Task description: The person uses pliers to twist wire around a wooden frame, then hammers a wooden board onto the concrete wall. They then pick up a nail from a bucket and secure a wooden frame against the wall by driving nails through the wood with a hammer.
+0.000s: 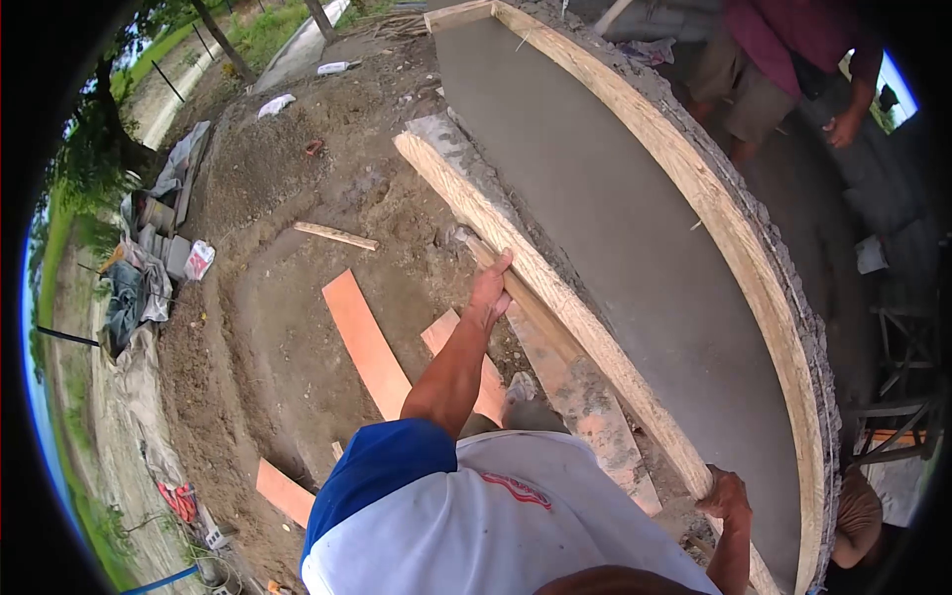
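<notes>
A long pale wooden board (560, 297) runs diagonally along the near edge of a smooth grey concrete slab (635, 238). My left hand (491, 286) is closed on the board near its middle, thumb over the top edge. Further down, at the lower right, my right hand (727, 496) is wrapped round the same board. A narrower wooden strip (540, 322) lies against the board's near side, just below my left hand. Across the slab, a curved wooden form board (684, 188) borders the far side.
Orange-brown planks (365, 342) and a small stick (335, 235) lie on the dirt ground (268, 327). Bags and blocks (159, 258) are piled at the left. A person in a dark red top (769, 50) is beyond the slab; another person's arm (858, 516) shows at lower right.
</notes>
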Motion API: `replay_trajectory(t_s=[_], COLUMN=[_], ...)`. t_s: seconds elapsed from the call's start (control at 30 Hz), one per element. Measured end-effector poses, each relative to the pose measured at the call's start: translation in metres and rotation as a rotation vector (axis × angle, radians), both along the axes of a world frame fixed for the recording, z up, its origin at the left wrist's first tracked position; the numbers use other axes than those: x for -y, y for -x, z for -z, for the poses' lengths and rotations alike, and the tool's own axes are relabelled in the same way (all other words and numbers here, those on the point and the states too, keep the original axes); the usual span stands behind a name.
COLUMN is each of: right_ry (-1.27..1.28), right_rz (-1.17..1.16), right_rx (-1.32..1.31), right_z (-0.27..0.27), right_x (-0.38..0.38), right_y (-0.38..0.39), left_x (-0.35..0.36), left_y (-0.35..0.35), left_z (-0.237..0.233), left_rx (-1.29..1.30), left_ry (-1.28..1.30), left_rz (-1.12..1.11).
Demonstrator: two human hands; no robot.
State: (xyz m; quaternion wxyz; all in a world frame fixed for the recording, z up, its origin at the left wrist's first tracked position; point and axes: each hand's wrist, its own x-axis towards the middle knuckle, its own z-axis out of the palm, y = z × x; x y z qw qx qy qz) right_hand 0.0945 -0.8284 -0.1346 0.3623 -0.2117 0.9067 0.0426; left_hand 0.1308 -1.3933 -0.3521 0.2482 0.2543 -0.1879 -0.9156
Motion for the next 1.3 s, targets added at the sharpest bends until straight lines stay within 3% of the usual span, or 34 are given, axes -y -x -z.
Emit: replay_trajectory(t_s=[0.07, 0.17, 0.27, 0.33, 0.4, 0.47, 0.5, 0.53, 0.63, 0.73, 0.83, 0.9, 1.03, 1.17, 1.27, 1.3], right_ry=[-0.048, 0.187, 0.577, 0.854, 0.639, 1.019, 1.147, 1.45, 2.03, 2.293, 2.238, 2.242, 2.238, 2.214, 2.226, 2.226], right_rz=[-0.033, -0.004, 0.352, 0.396, 0.288, 0.607, 0.885, 1.009, 1.17, 1.483, 1.386, 1.398, 1.472, 1.527, 1.512, 1.621], right_rx=[0.005, -0.248, -0.073, 0.655, 0.914, 0.952, 1.083, 1.087, 0.637, 0.243, 0.204, 0.014, -0.19, -0.294, -0.285, -0.366], right_z=[-0.02, -0.041, -0.041, -0.03, 0.009, 0.099, 0.121, 0.139, 0.178, 0.151, 0.131, 0.11, 0.079, 0.061, 0.068, 0.063], right_x=[0.013, 0.053, 0.124, 0.167, 0.209, 0.219, 0.227, 0.244, 0.308, 0.364, 0.366, 0.387, 0.391, 0.403, 0.402, 0.417], right_y=[0.013, 0.034, 0.039, 0.021, -0.003, -0.033, -0.031, -0.037, -0.039, -0.019, -0.015, -0.018, -0.025, -0.031, -0.028, -0.025], left_x=[-0.006, -0.012, -0.011, -0.009, -0.004, 0.003, 0.005, 0.01, 0.022, 0.041, 0.102, 0.174, 0.328, 0.444, 0.478, 0.483], left_y=[0.017, 0.031, 0.039, 0.036, 0.034, 0.028, 0.025, 0.022, 0.016, -0.004, -0.019, -0.032, -0.045, -0.021, 0.008, 0.024], left_z=[-0.025, -0.042, -0.055, -0.06, -0.051, -0.047, -0.059, -0.069, -0.079, -0.085, -0.095, -0.079, -0.057, -0.082, -0.103, -0.098], left_rx=[-0.024, -0.028, -0.013, 0.006, 0.019, 0.016, 0.005, -0.005, -0.114, -0.108, -0.07, 0.063, 0.209, 0.036, -0.069, -0.128], left_ry=[0.054, 0.1, 0.109, 0.09, -0.001, -0.071, -0.091, -0.115, -0.08, -0.138, -0.146, -0.108, 0.231, 0.27, 0.326, 0.3], left_rz=[-0.034, -0.036, -0.048, -0.036, 0.054, 0.13, 0.16, 0.185, 0.264, 0.368, 0.524, 0.53, 0.364, 0.187, 0.169, 0.155])
